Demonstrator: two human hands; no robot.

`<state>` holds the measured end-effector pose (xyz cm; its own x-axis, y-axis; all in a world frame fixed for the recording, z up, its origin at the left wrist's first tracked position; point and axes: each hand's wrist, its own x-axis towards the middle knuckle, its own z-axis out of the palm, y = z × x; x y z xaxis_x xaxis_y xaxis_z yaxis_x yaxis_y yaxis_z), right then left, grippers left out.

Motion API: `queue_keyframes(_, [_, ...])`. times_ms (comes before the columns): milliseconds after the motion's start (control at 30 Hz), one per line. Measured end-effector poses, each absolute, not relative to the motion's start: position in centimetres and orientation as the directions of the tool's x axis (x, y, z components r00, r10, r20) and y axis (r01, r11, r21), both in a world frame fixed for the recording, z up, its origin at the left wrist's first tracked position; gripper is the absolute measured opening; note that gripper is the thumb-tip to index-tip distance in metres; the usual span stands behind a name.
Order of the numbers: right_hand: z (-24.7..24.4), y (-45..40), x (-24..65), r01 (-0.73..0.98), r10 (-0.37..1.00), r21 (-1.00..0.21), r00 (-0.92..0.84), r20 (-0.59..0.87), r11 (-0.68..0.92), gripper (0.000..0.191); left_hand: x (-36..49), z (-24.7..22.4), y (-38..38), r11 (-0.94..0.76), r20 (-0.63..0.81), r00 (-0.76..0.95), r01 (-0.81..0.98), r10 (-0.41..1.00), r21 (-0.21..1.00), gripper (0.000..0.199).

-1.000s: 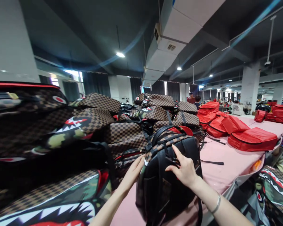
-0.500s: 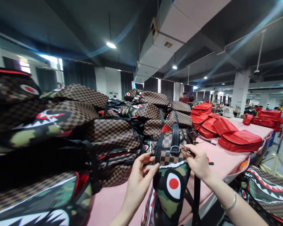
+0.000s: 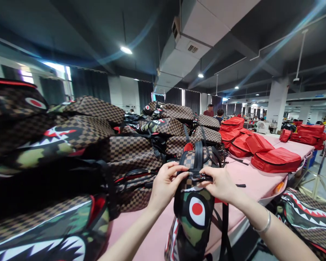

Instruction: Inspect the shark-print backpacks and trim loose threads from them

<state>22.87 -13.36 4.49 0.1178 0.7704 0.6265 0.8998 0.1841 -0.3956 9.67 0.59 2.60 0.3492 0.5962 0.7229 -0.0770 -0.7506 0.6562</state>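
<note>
A brown checkered backpack (image 3: pixel 193 214) with a camouflage shark face and a red eye stands upright on the pink table (image 3: pixel 256 183), its side toward me. My left hand (image 3: pixel 167 183) and my right hand (image 3: pixel 220 183) both pinch the black strap and buckle near the backpack's top, fingers meeting at the middle. A silver bangle sits on my right wrist. A black carry handle rises above my fingers.
Stacks of matching checkered shark backpacks (image 3: pixel 130 152) fill the table's left side and foreground. Red bags (image 3: pixel 275 159) lie on the table's right half. Another shark backpack (image 3: pixel 306 221) sits low at right. People (image 3: pixel 209 110) stand far back.
The backpack was turned from its black back panel to its shark-face side. Both hands then moved up to its top and closed on the strap and buckle.
</note>
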Motion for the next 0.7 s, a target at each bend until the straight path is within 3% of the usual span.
queue_keyframes(133, [5.1,-14.0,23.0,0.912,0.729,-0.389,0.175,0.661,0.134,0.023,10.2,2.6,0.4,-0.711,0.705,0.311,-0.118,0.637,0.694,0.019])
queue_keyframes(200, [5.8,-14.1,23.2,0.941,0.718,-0.328,0.170,0.675,0.086,0.018,10.5,2.6,0.1,-0.691,0.694,0.308,-0.140,0.651,0.710,0.019])
queue_keyframes(333, [7.0,-14.0,23.8,0.977,0.749,-0.198,0.071,0.658,0.081,0.014,11.0,2.8,-0.3,-0.606,0.641,0.330,-0.214,0.693,0.766,0.026])
queue_keyframes(500, [7.9,-13.4,24.5,0.986,0.772,-0.139,0.020,0.636,0.089,0.016,10.8,3.1,-0.9,-0.486,0.559,0.383,-0.278,0.735,0.829,0.027])
queue_keyframes(700, [9.1,-12.9,25.2,0.979,0.784,0.042,-0.184,0.593,0.199,0.013,10.7,3.6,-1.4,-0.323,0.451,0.442,-0.335,0.775,0.885,0.028])
